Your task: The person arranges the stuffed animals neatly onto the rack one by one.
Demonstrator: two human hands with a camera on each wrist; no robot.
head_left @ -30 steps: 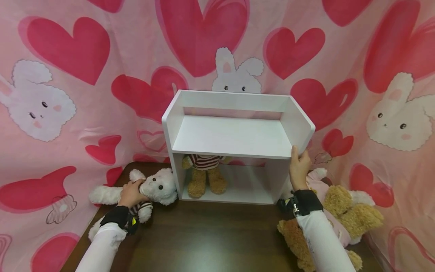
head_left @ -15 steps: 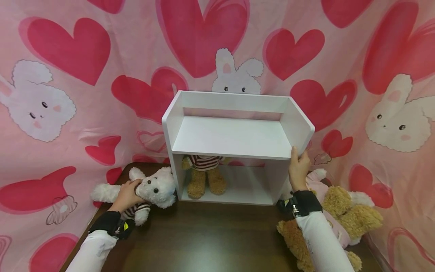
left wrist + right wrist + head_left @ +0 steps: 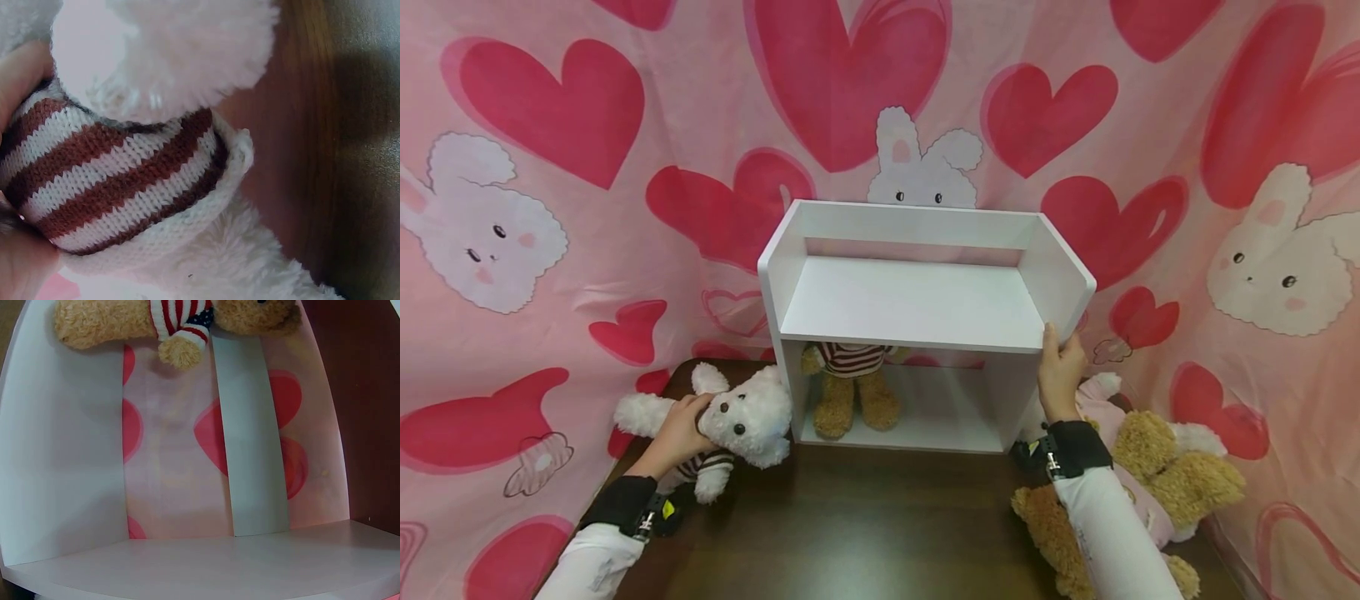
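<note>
My left hand (image 3: 679, 433) grips a white teddy bear (image 3: 751, 419) round its upper body, left of a white two-tier shelf (image 3: 910, 304). The bear's head leans against or overlaps the shelf's left side panel. In the left wrist view its brown-and-white striped knit sweater (image 3: 119, 175) fills the middle, fingers at the left edge. My right hand (image 3: 1062, 379) holds the shelf's right side panel, thumb on the front edge, the other fingers mostly hidden. A brown teddy bear (image 3: 853, 400) in a striped top stands in the lower compartment, its head hidden by the upper board.
More plush toys lie right of the shelf, by my right forearm: a pink-clothed one (image 3: 1101, 408) and a brown one (image 3: 1045, 521). A dark wooden table (image 3: 865, 525) bears everything. Pink heart-print cloth (image 3: 715, 100) hangs behind and at both sides.
My left hand has turned the white bear slightly, its outstretched arm shifting right, while my left wrist swung left and down. My right hand and the shelf stay put.
</note>
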